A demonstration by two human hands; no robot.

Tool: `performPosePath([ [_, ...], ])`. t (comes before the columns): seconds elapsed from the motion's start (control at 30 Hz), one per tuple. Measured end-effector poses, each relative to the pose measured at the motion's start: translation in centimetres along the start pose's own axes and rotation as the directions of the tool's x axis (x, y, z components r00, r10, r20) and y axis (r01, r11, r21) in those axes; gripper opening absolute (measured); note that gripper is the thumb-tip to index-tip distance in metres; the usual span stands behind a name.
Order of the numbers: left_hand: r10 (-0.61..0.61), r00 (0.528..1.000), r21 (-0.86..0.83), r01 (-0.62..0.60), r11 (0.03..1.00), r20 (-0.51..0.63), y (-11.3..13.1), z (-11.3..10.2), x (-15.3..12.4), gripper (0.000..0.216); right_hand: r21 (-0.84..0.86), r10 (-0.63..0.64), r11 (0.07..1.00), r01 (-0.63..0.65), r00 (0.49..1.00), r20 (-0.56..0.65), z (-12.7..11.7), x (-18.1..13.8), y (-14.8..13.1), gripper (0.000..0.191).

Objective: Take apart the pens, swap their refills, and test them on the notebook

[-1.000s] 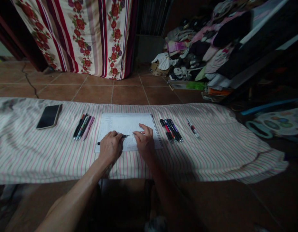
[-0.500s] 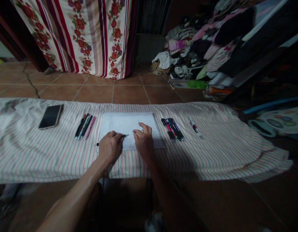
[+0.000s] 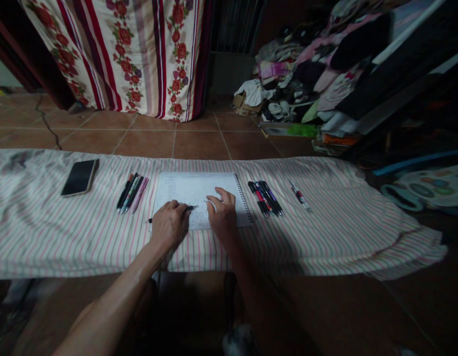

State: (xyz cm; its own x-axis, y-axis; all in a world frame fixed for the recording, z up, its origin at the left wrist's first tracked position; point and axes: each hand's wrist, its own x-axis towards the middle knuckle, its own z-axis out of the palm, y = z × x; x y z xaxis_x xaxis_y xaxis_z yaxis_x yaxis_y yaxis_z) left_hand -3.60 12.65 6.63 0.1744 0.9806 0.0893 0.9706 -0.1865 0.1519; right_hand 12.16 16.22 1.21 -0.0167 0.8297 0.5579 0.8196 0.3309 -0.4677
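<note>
A spiral-bound white notebook (image 3: 194,190) lies open on a striped cloth-covered table (image 3: 325,222). My left hand (image 3: 169,225) is closed around a dark pen (image 3: 190,208), whose tip rests on the page. My right hand (image 3: 222,212) lies on the notebook just right of the pen tip, fingers spread flat on the paper, holding nothing.
Several pens (image 3: 131,193) lie left of the notebook, a black phone (image 3: 79,177) further left. More pens (image 3: 266,198) lie to the right, with one red-and-white pen (image 3: 298,196) apart. A floral curtain (image 3: 140,54) and a heap of clothes (image 3: 306,79) stand beyond the tiled floor.
My hands have hardly moved; the right hand's fingers have shifted slightly on the page. The view has drifted a little.
</note>
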Motion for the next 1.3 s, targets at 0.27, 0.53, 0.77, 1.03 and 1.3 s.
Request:
performPosePath([
  [0.27,0.004,1.0,-0.009,-0.004,1.0,-0.013,0.2,-0.2,-0.2,0.029,-0.027,0.005,1.0,-0.007,0.996,-0.093,-0.6,0.0,0.8,0.022],
  [0.53,0.018,0.999,-0.025,-0.019,0.999,-0.036,0.7,0.1,0.0,0.028,-0.006,-0.006,1.0,0.005,0.996,-0.09,-1.9,-0.4,1.5,0.023],
  [0.77,0.067,0.997,-0.014,-0.068,0.998,-0.048,1.9,0.2,0.1,0.027,0.061,-0.067,0.996,0.068,0.998,-0.012,-2.9,-0.7,1.2,0.022],
  [1.03,0.129,0.99,-0.059,-0.132,0.989,-0.05,2.9,0.4,0.0,0.03,0.093,-0.134,0.987,0.13,0.99,0.042,-3.8,-0.9,0.8,0.022],
  [1.3,0.169,0.985,-0.106,-0.17,0.98,-0.018,3.5,0.4,0.1,0.03,0.113,-0.127,0.987,0.118,0.989,0.071,-3.8,-1.1,1.3,0.017],
])
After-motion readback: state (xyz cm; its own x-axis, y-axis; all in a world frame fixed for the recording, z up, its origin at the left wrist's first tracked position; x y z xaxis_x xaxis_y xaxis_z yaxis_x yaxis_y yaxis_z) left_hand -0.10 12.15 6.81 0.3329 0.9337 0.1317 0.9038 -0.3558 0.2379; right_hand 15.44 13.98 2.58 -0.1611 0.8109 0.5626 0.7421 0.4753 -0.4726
